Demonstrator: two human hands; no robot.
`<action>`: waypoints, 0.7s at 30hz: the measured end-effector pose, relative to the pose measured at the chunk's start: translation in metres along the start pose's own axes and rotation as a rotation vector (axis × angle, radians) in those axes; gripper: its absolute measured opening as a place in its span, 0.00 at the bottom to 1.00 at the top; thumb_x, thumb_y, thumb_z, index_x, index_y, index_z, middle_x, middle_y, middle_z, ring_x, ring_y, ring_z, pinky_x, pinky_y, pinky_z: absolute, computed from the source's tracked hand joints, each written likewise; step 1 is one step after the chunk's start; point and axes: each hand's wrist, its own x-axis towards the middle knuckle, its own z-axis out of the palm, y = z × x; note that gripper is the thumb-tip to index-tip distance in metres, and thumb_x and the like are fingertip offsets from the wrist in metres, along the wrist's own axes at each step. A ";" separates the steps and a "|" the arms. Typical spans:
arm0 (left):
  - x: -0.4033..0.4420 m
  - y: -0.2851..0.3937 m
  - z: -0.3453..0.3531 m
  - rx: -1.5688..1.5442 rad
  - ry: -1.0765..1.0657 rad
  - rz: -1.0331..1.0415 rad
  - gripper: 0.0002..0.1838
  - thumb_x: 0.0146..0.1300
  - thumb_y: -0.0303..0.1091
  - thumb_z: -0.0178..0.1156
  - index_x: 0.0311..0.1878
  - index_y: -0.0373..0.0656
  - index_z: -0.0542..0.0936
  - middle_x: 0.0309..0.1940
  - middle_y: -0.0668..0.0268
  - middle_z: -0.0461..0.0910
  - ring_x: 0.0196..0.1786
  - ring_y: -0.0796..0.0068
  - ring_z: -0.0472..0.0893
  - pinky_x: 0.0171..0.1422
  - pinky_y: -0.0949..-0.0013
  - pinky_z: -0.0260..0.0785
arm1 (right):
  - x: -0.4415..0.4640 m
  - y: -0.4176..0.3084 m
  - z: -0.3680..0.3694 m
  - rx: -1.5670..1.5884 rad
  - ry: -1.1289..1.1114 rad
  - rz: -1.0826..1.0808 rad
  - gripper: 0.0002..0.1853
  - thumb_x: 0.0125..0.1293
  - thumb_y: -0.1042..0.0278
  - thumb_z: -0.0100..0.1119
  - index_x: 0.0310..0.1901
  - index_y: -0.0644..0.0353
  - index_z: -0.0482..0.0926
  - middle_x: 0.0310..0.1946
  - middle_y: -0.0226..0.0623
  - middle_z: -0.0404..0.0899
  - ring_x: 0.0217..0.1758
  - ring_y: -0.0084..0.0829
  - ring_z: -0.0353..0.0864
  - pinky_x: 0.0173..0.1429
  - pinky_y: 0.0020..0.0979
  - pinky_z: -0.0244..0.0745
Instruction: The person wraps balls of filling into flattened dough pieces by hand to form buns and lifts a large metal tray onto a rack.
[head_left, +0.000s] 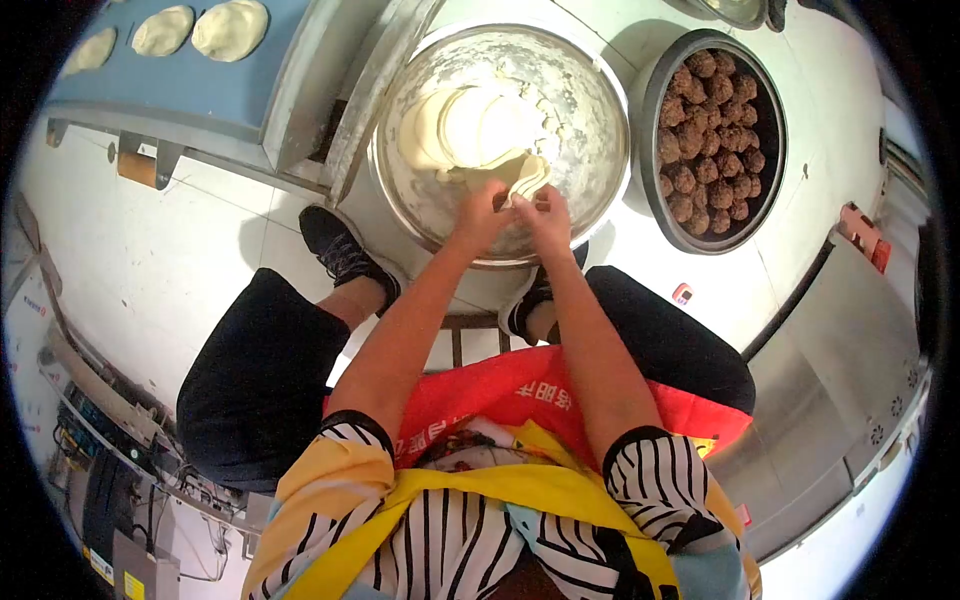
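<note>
Over the near side of a large metal bowl (388, 200), my left hand (482, 214) and my right hand (546, 216) are close together. Their fingers are closed on a pale, folded piece of dough (530, 177) that sticks up between them. Beyond and to the left lies a bigger mass of layered dough (465, 125) in the bowl. Small dough bits and a floury coating cover the bowl's inner wall. My fingertips are partly hidden by the dough and by the hands themselves.
A dark-rimmed tub (690, 238) of brown balls (710, 140) stands right of the bowl. At upper left, flattened dough rounds (230, 30) lie on a blue belt (200, 85) with a metal frame (305, 90). My shoes (340, 250) flank the bowl's near side.
</note>
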 end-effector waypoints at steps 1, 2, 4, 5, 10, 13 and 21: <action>0.001 0.001 -0.001 -0.055 -0.031 -0.003 0.18 0.56 0.37 0.67 0.44 0.36 0.76 0.33 0.66 0.78 0.35 0.79 0.75 0.42 0.71 0.70 | 0.002 0.003 -0.002 -0.001 -0.001 0.000 0.28 0.54 0.50 0.68 0.49 0.65 0.76 0.46 0.46 0.74 0.47 0.38 0.76 0.52 0.37 0.73; 0.003 -0.002 -0.001 -0.111 -0.063 -0.007 0.16 0.58 0.35 0.66 0.44 0.36 0.75 0.34 0.67 0.78 0.36 0.80 0.75 0.42 0.72 0.69 | 0.002 0.000 -0.004 -0.003 -0.002 0.001 0.28 0.54 0.50 0.68 0.49 0.65 0.76 0.47 0.46 0.74 0.48 0.39 0.77 0.51 0.37 0.73; 0.009 -0.014 0.003 -0.278 -0.078 0.044 0.15 0.59 0.33 0.64 0.45 0.35 0.75 0.36 0.68 0.78 0.38 0.81 0.74 0.44 0.73 0.68 | 0.002 -0.006 -0.009 -0.022 -0.005 0.008 0.26 0.56 0.51 0.66 0.49 0.65 0.77 0.48 0.47 0.75 0.49 0.39 0.77 0.51 0.37 0.73; 0.012 -0.012 0.003 -0.363 -0.084 0.069 0.14 0.60 0.31 0.63 0.46 0.34 0.74 0.37 0.68 0.78 0.40 0.81 0.74 0.45 0.74 0.68 | 0.001 -0.013 -0.013 -0.038 -0.006 0.013 0.25 0.57 0.52 0.65 0.49 0.64 0.77 0.49 0.47 0.76 0.49 0.39 0.78 0.51 0.37 0.73; 0.021 -0.013 0.007 -0.337 -0.059 -0.040 0.15 0.62 0.31 0.60 0.48 0.33 0.74 0.40 0.68 0.77 0.42 0.81 0.74 0.47 0.74 0.67 | 0.001 -0.030 -0.020 -0.205 0.054 -0.032 0.25 0.61 0.52 0.60 0.51 0.66 0.76 0.48 0.49 0.79 0.47 0.40 0.80 0.50 0.37 0.74; 0.022 0.005 0.013 -0.367 0.082 -0.040 0.19 0.61 0.35 0.61 0.50 0.33 0.75 0.37 0.64 0.79 0.38 0.78 0.75 0.44 0.72 0.68 | 0.004 -0.024 -0.012 -0.082 0.143 -0.013 0.24 0.64 0.55 0.58 0.52 0.69 0.75 0.43 0.51 0.81 0.44 0.41 0.82 0.49 0.37 0.74; 0.030 0.012 0.023 -0.294 0.113 -0.118 0.24 0.59 0.44 0.61 0.52 0.34 0.77 0.38 0.57 0.81 0.40 0.71 0.79 0.47 0.67 0.70 | 0.014 -0.003 -0.013 0.218 0.063 0.177 0.29 0.64 0.56 0.58 0.60 0.69 0.68 0.51 0.50 0.77 0.54 0.39 0.77 0.54 0.34 0.72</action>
